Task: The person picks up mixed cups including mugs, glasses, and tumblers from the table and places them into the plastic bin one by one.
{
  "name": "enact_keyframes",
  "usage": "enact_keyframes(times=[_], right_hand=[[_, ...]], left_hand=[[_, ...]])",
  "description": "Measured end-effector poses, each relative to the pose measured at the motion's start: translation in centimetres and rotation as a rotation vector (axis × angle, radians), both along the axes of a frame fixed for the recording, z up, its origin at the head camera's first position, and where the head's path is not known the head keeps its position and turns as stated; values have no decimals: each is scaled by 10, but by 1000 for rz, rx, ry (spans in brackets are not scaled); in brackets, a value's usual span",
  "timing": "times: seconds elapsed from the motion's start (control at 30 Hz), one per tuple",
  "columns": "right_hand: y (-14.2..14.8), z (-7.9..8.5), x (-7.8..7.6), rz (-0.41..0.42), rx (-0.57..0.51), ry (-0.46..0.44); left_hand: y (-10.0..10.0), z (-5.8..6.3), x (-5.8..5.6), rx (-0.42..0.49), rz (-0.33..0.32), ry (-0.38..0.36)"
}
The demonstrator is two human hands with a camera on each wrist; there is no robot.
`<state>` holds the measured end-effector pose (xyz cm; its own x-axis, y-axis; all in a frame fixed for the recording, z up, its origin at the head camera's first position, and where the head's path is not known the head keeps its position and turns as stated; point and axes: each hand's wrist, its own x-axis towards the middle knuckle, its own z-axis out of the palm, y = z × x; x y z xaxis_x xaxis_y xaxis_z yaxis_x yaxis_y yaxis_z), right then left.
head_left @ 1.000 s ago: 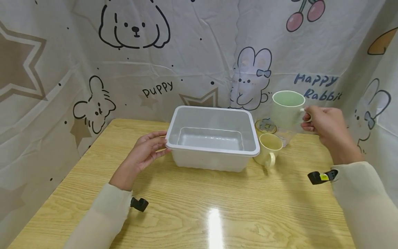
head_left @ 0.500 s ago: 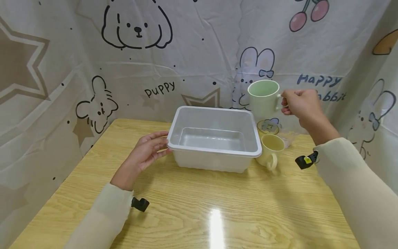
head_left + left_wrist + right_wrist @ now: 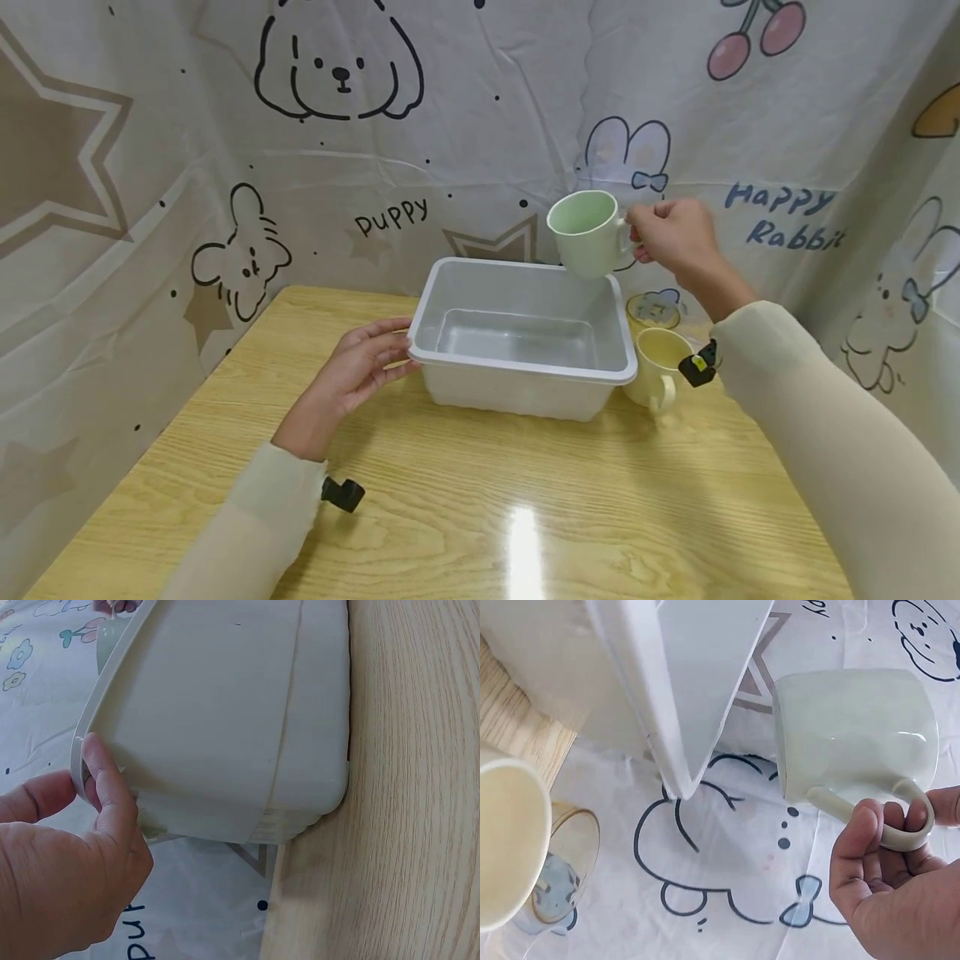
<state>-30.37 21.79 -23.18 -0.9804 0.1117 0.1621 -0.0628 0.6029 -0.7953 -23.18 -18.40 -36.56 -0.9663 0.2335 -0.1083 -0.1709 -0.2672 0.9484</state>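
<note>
The green mug (image 3: 588, 237) and the right hand (image 3: 675, 237) that carries it have moved left since the earlier frame, from beyond the yellow mug (image 3: 641, 379) to the far right corner of the pale tub (image 3: 517, 387), while the left hand (image 3: 348, 367) keeps its place. The relation that counts is between green mug and tub: the mug is held up off the counter (image 3: 435, 500), higher than the rim, its base overlapping the far rim in the head view, so whether it stands fully over the hollow or just beyond the edge cannot be told. From there the bare floor of the tub lies lower, to the left and nearer. The tub's long axis runs left to right, and its right end is the one closer to the mug. The right hand is the nearer one to this mug, fingers and thumb pinching the handle (image 3: 829, 802), which points right; the mug's mouth faces up with a slight lean. The left hand is well apart from the mug, at the tub's near left corner, with thumb and finger pinching the rim. The yellow mug stands just beside the tub's right end, handle toward the near side, with a clear cup (image 3: 651, 307) behind it.
</note>
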Motion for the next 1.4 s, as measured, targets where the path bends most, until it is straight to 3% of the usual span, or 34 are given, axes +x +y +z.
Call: enact_keyframes(times=[0.67,1.13,1.4], right_hand=[[-54,-9,-41,236,-145,107],[-79,-32,-57,435,-257,70],[-89,-42,-61,510,-246,0]], left_hand=[[-2,2,-1,15,20,-13],[0,4,-2,23,38,-32],[1,4,0,19,32,-33]])
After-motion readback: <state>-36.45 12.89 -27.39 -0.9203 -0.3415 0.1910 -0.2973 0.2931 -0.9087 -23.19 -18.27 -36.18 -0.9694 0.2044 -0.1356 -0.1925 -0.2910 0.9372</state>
